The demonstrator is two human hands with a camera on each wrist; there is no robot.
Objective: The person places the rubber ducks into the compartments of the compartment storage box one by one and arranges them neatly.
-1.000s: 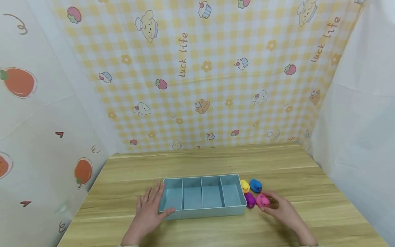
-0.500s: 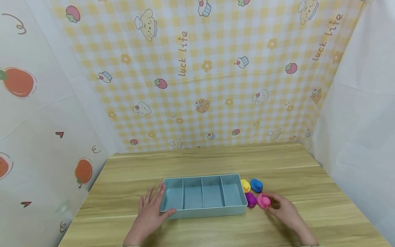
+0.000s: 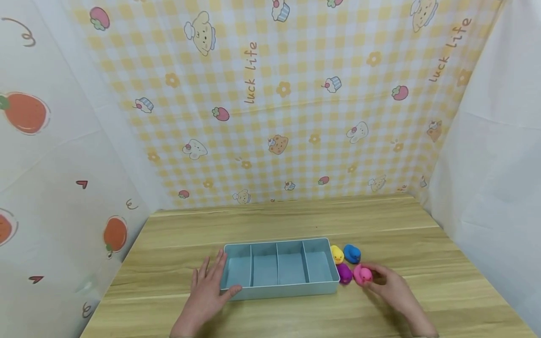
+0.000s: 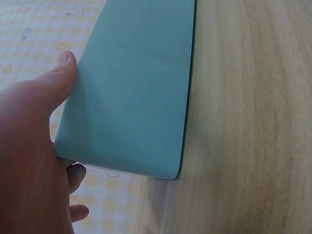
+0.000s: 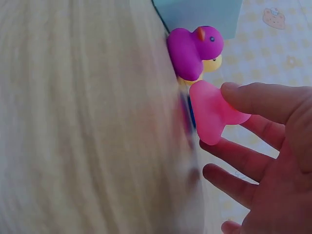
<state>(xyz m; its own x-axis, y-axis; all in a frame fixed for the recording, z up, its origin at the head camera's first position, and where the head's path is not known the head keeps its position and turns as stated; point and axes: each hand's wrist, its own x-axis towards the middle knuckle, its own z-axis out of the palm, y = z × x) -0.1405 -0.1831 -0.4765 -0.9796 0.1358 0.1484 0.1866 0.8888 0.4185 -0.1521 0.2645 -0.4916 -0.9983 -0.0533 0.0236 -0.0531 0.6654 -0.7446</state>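
Observation:
My left hand (image 3: 205, 291) rests at the left end of a long blue-green box (image 3: 279, 292) with several compartments in a row. Its thumb lies over the front rim and its straight fingers run along the end wall; in the left wrist view the thumb touches the box's edge. My right hand (image 3: 393, 288) pinches a pink rubber duck (image 5: 208, 109) between thumb and fingers, close over the table. Beside the box's right end sit a purple rubber duck (image 5: 187, 53), a yellow rubber duck (image 3: 336, 255) and a blue rubber duck (image 3: 352, 253).
The wooden table (image 3: 274, 223) reaches back to a yellow checked cloth (image 3: 304, 112). White cloths hang as side walls, a printed one (image 3: 72, 155) on the left and a plain one (image 3: 490, 178) on the right.
My right thumb has shifted and the hand now pinches the pink rubber duck, which has turned slightly and moved a little right, away from the purple one. The left hand stays on the box.

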